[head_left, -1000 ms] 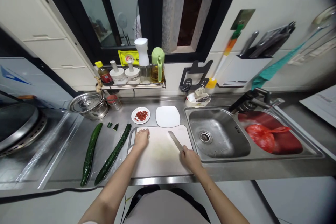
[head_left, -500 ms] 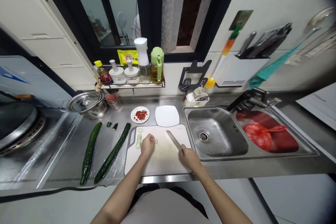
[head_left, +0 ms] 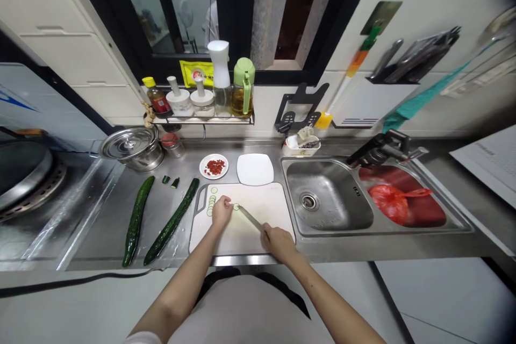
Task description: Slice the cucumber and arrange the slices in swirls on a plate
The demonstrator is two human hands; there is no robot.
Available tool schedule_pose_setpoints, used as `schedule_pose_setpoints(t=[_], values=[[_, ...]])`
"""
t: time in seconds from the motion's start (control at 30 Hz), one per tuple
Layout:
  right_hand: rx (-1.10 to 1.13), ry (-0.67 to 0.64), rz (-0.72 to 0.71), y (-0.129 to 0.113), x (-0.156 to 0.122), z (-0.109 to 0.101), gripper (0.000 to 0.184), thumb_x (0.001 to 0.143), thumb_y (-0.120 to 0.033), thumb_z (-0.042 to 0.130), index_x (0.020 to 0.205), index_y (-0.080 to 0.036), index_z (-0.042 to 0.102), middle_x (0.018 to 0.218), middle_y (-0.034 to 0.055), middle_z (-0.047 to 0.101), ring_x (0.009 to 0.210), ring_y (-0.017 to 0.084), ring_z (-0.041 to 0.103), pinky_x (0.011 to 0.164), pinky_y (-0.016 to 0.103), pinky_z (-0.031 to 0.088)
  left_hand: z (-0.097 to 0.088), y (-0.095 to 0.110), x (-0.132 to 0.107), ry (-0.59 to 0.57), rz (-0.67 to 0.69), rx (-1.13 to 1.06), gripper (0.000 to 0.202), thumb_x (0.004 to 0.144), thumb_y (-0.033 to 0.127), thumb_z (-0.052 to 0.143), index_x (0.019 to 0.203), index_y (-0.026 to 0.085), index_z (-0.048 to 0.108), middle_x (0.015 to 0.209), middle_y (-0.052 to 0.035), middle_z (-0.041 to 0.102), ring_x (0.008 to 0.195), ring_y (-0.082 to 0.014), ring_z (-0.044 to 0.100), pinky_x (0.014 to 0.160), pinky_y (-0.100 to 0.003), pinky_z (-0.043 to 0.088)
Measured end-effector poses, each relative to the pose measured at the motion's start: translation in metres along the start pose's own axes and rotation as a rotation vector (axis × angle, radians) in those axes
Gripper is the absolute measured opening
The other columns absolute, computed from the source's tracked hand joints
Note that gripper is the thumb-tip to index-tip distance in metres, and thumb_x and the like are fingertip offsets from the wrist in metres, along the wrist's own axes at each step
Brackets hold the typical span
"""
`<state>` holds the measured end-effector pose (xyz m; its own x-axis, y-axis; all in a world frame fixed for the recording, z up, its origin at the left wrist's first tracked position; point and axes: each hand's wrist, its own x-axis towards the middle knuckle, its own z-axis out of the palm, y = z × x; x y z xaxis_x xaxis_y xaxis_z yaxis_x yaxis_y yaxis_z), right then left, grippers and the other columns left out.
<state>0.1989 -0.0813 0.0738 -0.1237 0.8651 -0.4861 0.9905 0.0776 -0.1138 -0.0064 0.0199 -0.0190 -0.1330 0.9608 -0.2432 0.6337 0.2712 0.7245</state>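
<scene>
In the head view my right hand (head_left: pixel 278 242) grips the handle of a kitchen knife (head_left: pixel 250 219). The blade slants up and left across the white cutting board (head_left: pixel 258 244), its tip at a single pale cucumber slice (head_left: pixel 236 207). Just left of that slice, my left hand (head_left: pixel 221 212) is closed, fingers curled; whatever they may hold is hidden. Beside it lies a row of overlapping cucumber slices (head_left: pixel 210 206), with another slice (head_left: pixel 213 190) above. Two whole-looking cucumbers (head_left: pixel 137 220) (head_left: pixel 172 221) and two cut ends (head_left: pixel 165 179) (head_left: pixel 174 183) lie left of the board.
Behind the board stand a plate of chopped red pieces (head_left: pixel 207 173) and a white square plate (head_left: pixel 255 169). A sink (head_left: pixel 330 199) is at the right, holding a red plastic bag (head_left: pixel 389 204) in its far basin. A lidded pot (head_left: pixel 139 153) and a seasoning shelf (head_left: pixel 201 121) stand at the back left.
The knife has swung left, bringing its tip from the board's upper right to the single slice. My right hand moved left with it; my left hand stays closed beside the slice.
</scene>
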Motion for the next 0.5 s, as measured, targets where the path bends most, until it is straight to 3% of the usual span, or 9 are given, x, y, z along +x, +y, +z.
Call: schedule_pose_setpoints(t=[0.5], values=[[-0.033, -0.02, -0.035, -0.0022, 0.0037, -0.0036, 0.028, 0.095, -0.022, 0.033, 0.111, -0.017, 0.055, 0.092, 0.0129, 0.071, 0.091, 0.023, 0.067, 0.072, 0.029, 0.04, 0.0029, -0.0034, 0.0069, -0.02, -0.021, 0.046, 0.017, 0.074, 0.016, 0.061, 0.09, 0.02, 0.062, 0.077, 0.0009, 0.064, 0.073, -0.0138, 0.059, 0.068, -0.023, 0.04]])
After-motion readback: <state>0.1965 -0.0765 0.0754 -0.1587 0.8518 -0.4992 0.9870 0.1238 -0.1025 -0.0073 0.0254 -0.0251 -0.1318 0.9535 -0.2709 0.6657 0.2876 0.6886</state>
